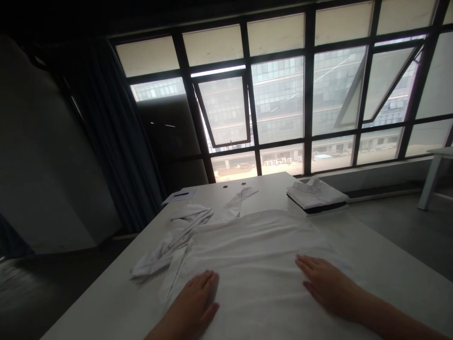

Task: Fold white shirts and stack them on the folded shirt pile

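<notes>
A white garment [255, 245] lies spread out on the white table [382, 255] in front of me. My left hand [196, 302] rests flat on its near left part, fingers stretched out. My right hand [323, 281] lies flat on its near right part, fingers together and pointing left. Neither hand holds anything. One sleeve [170, 245] is bunched up at the left edge of the garment, and its collar end [240, 198] points toward the windows.
A folded white garment on a dark one [314, 196] sits at the far right of the table. A sheet of paper with a blue pen [180, 194] lies at the far left corner. Large windows [283, 99] stand behind; a white table leg [430, 182] is at right.
</notes>
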Tool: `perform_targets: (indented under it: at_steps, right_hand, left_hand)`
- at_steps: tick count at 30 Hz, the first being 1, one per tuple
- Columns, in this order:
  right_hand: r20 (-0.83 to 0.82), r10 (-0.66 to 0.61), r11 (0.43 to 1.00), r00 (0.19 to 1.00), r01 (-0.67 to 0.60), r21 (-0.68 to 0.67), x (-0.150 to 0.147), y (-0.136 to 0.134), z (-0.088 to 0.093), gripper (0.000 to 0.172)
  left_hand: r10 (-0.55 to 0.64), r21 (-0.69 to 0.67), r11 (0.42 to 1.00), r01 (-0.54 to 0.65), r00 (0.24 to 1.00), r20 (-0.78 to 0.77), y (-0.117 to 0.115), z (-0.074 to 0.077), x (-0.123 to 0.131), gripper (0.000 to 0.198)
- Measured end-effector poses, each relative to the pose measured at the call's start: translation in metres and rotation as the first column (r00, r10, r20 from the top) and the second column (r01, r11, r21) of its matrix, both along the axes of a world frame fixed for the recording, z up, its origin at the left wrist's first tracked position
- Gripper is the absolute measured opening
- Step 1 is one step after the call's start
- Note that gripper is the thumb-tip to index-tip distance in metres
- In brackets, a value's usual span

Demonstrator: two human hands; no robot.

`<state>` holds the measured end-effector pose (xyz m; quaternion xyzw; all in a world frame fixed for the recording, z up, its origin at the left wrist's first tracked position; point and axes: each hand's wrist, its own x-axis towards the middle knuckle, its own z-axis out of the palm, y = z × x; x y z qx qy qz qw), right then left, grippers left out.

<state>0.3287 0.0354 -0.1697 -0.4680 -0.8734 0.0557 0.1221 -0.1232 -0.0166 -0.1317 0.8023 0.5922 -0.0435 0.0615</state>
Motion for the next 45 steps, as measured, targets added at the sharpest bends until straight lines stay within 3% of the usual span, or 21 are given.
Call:
perform_targets:
  at_steps: [2, 5, 7, 9, 11, 13, 16, 19, 24, 31, 34, 37, 40, 42, 45]
  right_hand:
    - [-0.049, 0.150, 0.989, 0.987, -0.150, -0.002, -0.054, 0.009, 0.009, 0.059]
    - [-0.048, 0.235, 0.971, 0.971, -0.236, -0.040, -0.124, 0.025, 0.007, 0.068]
    - [-0.056, 0.227, 0.972, 0.972, -0.230, -0.054, -0.149, 0.038, 0.001, 0.064]
    - [-0.071, 0.214, 0.974, 0.974, -0.219, -0.065, -0.154, 0.052, -0.004, 0.061]
    - [-0.068, 0.202, 0.976, 0.977, -0.207, -0.074, -0.141, 0.064, -0.008, 0.064]
    - [-0.038, 0.159, 0.983, 0.987, -0.162, -0.083, -0.114, 0.078, -0.012, 0.068]
    - [0.033, 0.013, 0.997, 0.999, -0.010, -0.082, -0.065, 0.100, -0.020, 0.067]
    - [0.094, -0.168, 0.984, 0.981, 0.173, -0.041, -0.021, 0.118, -0.031, 0.067]
    - [0.110, -0.274, 0.962, 0.955, 0.271, 0.045, 0.010, 0.110, -0.048, 0.071]
    - [0.067, -0.256, 0.959, 0.964, 0.245, 0.144, 0.029, 0.042, -0.074, 0.068]
    - [0.061, -0.248, 0.958, 0.967, 0.236, 0.164, 0.037, 0.024, -0.076, 0.065]
    - [0.085, -0.222, 0.965, 0.971, 0.207, 0.159, 0.023, 0.021, -0.058, 0.061]
    - [0.074, -0.108, 0.990, 0.991, 0.101, 0.099, -0.026, 0.025, -0.029, 0.068]
    - [0.034, 0.024, 1.000, 0.999, -0.024, 0.006, -0.071, 0.029, -0.014, 0.071]
    - [-0.038, 0.176, 0.983, 0.984, -0.178, -0.049, -0.129, 0.037, -0.007, 0.073]
  left_hand:
    - [-0.058, -0.003, 0.998, 0.058, 0.998, 0.013, 0.014, 0.010, 0.035, 0.067]
    - [-0.202, 0.045, 0.979, 0.200, 0.977, 0.065, 0.034, 0.010, 0.085, 0.061]
    - [-0.284, 0.093, 0.957, 0.274, 0.951, 0.121, 0.044, 0.001, 0.103, 0.062]
    - [-0.337, 0.113, 0.940, 0.322, 0.929, 0.152, 0.052, -0.009, 0.101, 0.065]
    - [-0.331, 0.091, 0.943, 0.320, 0.932, 0.149, 0.061, -0.019, 0.082, 0.069]
    - [-0.252, 0.061, 0.967, 0.246, 0.960, 0.120, 0.071, -0.024, 0.050, 0.073]
    - [-0.075, 0.085, 0.994, 0.069, 0.995, 0.059, 0.085, -0.029, 0.000, 0.077]
    - [0.032, 0.149, 0.988, -0.035, 0.999, 0.020, 0.091, -0.032, -0.033, 0.078]
    - [0.046, 0.202, 0.979, -0.039, 0.999, -0.026, 0.074, -0.036, -0.038, 0.074]
    - [0.020, 0.164, 0.986, -0.017, 1.000, -0.021, 0.013, -0.042, -0.036, 0.072]
    - [0.028, 0.113, 0.993, -0.027, 1.000, -0.010, -0.004, -0.038, -0.036, 0.071]
    - [0.034, 0.065, 0.997, -0.034, 0.999, -0.001, -0.001, -0.023, -0.015, 0.068]
    - [-0.053, 0.045, 0.998, 0.051, 0.997, 0.052, 0.019, -0.011, 0.034, 0.066]
    - [-0.124, 0.013, 0.992, 0.123, 0.988, 0.093, 0.035, -0.010, 0.075, 0.069]
    - [-0.237, 0.076, 0.971, 0.228, 0.958, 0.162, 0.061, -0.022, 0.120, 0.070]
